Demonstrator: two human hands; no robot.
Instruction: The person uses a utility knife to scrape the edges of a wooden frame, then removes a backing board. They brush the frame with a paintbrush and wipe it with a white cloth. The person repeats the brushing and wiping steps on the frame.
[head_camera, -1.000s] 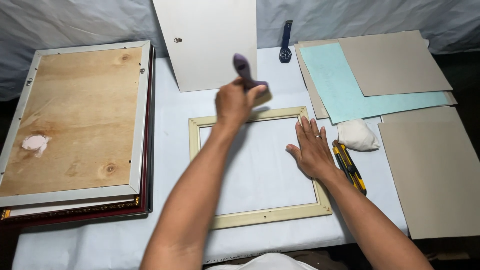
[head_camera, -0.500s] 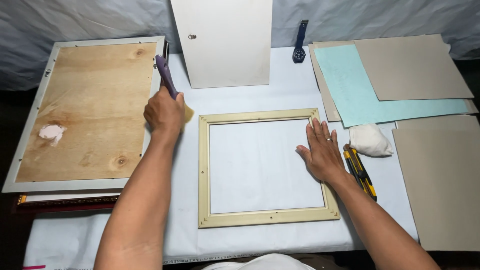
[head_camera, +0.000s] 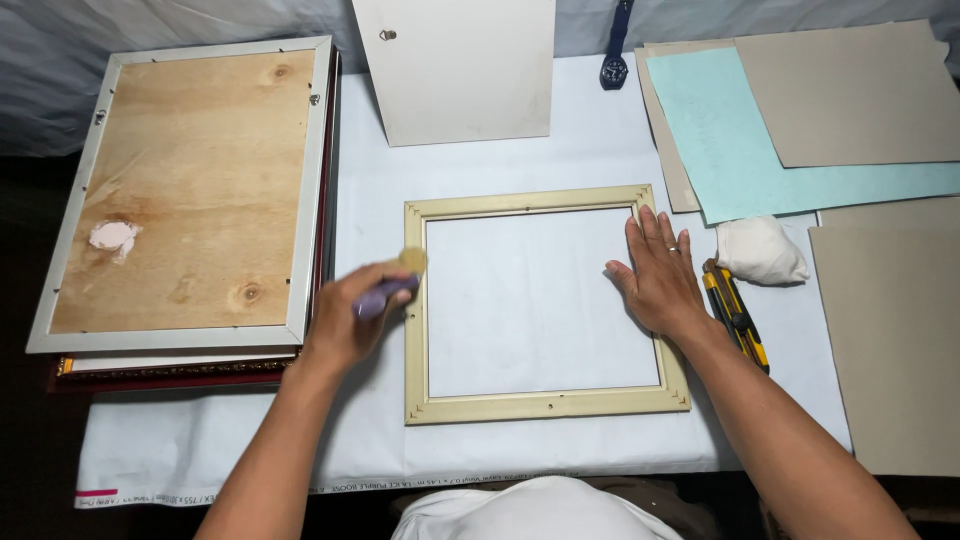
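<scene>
Left hand (head_camera: 345, 325) is closed around a tool with a purple handle (head_camera: 382, 296) and a round yellowish head, blurred, which sits at the left rail of a pale gold picture frame (head_camera: 545, 404). The frame is an empty rectangle of narrow moulding with mitred corners; it lies flat at the middle of the desk (head_camera: 370, 200), which is covered in smooth white sheeting, towards the near edge. Right hand (head_camera: 657, 282) is open, palm down, fingers spread, pressing flat on the frame's right rail and the white surface inside it; a ring shows on one finger. Just right of that hand, touching the wrist area, lies a yellow-and-black utility knife (head_camera: 735, 312), and beyond it a crumpled white cloth wad (head_camera: 760, 250). At the left edge a stack of larger frames lies face down; the top one has a silver metal rim (head_camera: 310, 190) and a plywood backing (head_camera: 190, 190), grainy and knotted, with a pale pink smear. At the far edge stands a plain off-white board (head_camera: 460, 70), and beside it a dark wristwatch (head_camera: 614, 68). Far right corner: overlapping grey-brown cardboard sheets (head_camera: 850, 90) with a pale turquoise sheet of paper (head_camera: 740, 150) between them
</scene>
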